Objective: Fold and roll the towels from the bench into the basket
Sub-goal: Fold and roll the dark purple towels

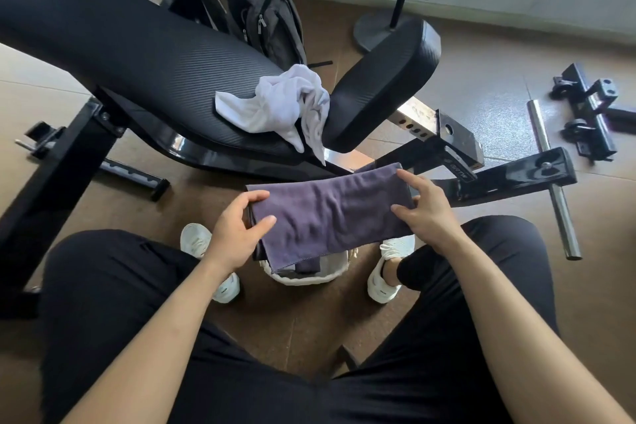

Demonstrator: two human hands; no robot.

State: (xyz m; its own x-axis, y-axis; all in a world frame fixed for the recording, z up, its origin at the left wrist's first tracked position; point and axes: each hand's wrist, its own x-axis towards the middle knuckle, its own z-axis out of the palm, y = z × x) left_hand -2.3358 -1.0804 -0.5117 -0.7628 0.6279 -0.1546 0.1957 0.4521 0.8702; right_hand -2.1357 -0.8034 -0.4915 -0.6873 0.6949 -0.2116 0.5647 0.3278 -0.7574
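— Brown tiled floor (309, 330) of a gym room, seen from a seated person's lap. What's nearest?

— Both hands, held out between the knees. The left hand (237, 234) pinches one short end of a folded purple-grey cloth towel (330, 213), with the thumb on its face and the fingers (254, 197) curled over the edge. The right hand (426, 213) pinches the other end, forefinger stretched along the top corner.

— So the towel is in the air?

— Yes, stretched as a band directly above the round white woven basket (303, 280), which sits on the floor between the white shoes (387, 280). Its lower flap hangs toward the basket mouth.

— What's the risk?

— The fold looks loose to me. The layers sit uneven at the bottom, so rolling it in mid-air with no support could let it skew or spring open. A slack pinch would drop it in unrolled.

— And beyond?

— A crumpled white cloth towel (282, 107) lies on the black padded counter (137, 55), one tail drooping off its edge, so it could slide down. Past that is a dark backpack (272, 24) by the wall.
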